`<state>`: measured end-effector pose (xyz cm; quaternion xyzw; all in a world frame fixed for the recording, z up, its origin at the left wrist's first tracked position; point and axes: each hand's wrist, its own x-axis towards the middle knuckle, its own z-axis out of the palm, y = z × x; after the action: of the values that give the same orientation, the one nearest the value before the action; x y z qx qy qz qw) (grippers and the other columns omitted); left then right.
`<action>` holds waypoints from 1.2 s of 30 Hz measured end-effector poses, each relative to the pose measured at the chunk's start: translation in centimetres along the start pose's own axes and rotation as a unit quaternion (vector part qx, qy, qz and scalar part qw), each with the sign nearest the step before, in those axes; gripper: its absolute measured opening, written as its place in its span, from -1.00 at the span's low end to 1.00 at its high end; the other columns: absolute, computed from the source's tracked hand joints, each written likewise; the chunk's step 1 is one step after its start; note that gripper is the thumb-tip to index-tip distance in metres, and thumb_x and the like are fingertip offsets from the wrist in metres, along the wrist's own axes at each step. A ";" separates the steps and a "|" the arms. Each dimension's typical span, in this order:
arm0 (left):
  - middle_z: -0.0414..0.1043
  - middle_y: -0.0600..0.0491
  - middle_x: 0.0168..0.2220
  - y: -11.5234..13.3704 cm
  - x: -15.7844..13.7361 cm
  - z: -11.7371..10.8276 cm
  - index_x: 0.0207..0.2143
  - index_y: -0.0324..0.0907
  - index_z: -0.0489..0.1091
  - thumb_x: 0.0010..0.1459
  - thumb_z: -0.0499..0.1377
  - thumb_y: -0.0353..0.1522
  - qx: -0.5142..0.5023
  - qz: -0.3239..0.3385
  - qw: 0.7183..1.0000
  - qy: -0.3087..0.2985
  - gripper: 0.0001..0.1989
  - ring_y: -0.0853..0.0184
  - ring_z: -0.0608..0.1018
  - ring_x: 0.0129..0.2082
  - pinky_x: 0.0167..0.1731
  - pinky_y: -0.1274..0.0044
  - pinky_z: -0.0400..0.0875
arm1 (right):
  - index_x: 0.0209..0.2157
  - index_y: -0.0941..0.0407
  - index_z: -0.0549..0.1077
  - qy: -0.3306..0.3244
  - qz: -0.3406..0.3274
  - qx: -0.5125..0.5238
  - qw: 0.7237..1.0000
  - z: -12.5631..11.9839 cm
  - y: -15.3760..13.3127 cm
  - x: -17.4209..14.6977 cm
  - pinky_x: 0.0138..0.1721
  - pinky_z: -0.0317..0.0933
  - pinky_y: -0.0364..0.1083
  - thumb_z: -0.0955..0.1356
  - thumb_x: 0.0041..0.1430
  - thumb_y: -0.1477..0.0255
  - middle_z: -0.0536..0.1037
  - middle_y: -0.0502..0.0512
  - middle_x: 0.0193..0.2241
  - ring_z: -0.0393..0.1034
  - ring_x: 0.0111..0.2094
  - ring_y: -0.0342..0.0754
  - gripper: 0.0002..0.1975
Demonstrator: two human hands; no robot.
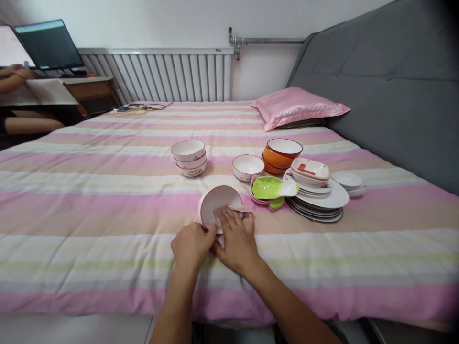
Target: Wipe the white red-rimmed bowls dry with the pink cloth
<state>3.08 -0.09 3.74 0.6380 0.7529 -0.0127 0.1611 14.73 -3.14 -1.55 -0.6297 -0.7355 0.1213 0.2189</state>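
Observation:
A white bowl with a red rim (219, 200) is tilted toward me above the bed. My left hand (191, 243) grips its near left edge, the thumb over the rim. My right hand (236, 239) presses a pale cloth (234, 209) against the inside of the bowl, part of the cloth sticking out past its right edge. Beyond the left hand stands a stack of white patterned bowls (190, 157). A single white bowl (248, 167) sits behind the held one. Green and pink leaf-shaped dishes (268, 187) lie just right of my right hand.
Orange bowls (278, 159) stand behind a pile of plates (339, 197), which carries small rectangular dishes (310, 171). Small white dishes (347, 179) lie farther right. A pink pillow (297, 107) rests by the grey headboard (387, 95). Another person's arm (14, 79) shows beside monitors (50, 45) at the left.

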 end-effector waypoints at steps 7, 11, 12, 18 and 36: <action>0.53 -0.29 -0.20 0.4 0.0 0.2 -0.23 -0.27 0.53 0.09 -0.05 -0.08 0.012 0.017 1.000 -0.014 -0.47 -0.05 0.55 -0.14 -0.25 0.32 0.37 | 0.23 0.20 0.15 -0.005 0.002 -0.005 1.000 0.1 0.0 0.0 0.22 -0.58 0.31 0.20 0.19 0.14 0.15 0.24 0.27 -0.11 0.30 0.17 -0.35; 0.54 -0.26 -0.22 0.1 0.4 0.1 -0.28 -0.22 0.54 0.09 -0.05 -0.12 0.002 0.023 1.000 -0.014 -0.52 -0.02 0.56 -0.15 -0.27 0.35 0.36 | 0.23 0.19 0.13 0.000 -0.002 -0.007 1.000 0.1 0.0 -0.1 0.21 -0.55 0.33 0.18 0.21 0.14 0.14 0.24 0.27 -0.11 0.30 0.17 -0.36; 0.55 -0.25 -0.23 -0.1 0.6 0.1 -0.30 -0.21 0.54 0.09 -0.05 -0.13 -0.003 0.025 1.000 -0.015 -0.54 -0.01 0.56 -0.16 -0.28 0.36 0.36 | 0.23 0.19 0.14 0.002 -0.002 -0.007 1.000 0.1 0.1 -0.1 0.21 -0.54 0.33 0.18 0.22 0.14 0.14 0.24 0.27 -0.12 0.30 0.17 -0.36; 0.56 -0.13 -0.36 -1.0 1.3 -0.3 -0.48 -0.15 0.46 0.04 0.00 -0.19 -0.030 0.038 0.999 0.013 -0.69 0.08 0.57 -0.26 -0.40 0.44 0.28 | 0.24 0.17 0.12 -0.010 -0.004 -0.021 1.000 0.0 0.1 -0.2 0.22 -0.51 0.34 0.19 0.20 0.08 0.11 0.24 0.29 -0.12 0.30 0.19 -0.32; 0.52 -0.02 -0.47 -1.5 1.3 -0.4 -0.59 -0.12 0.34 0.02 0.03 -0.20 -0.052 0.043 0.997 0.042 -0.74 0.19 0.54 -0.37 -0.48 0.50 0.17 | 0.23 0.17 0.14 -0.009 -0.003 -0.014 1.000 0.1 0.1 -0.2 0.22 -0.52 0.34 0.19 0.21 0.08 0.12 0.22 0.28 -0.12 0.30 0.17 -0.33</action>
<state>1.39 1.00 3.46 0.6607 0.7304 0.0604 0.1626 14.76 -3.29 -1.66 -0.6297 -0.7406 0.1157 0.2040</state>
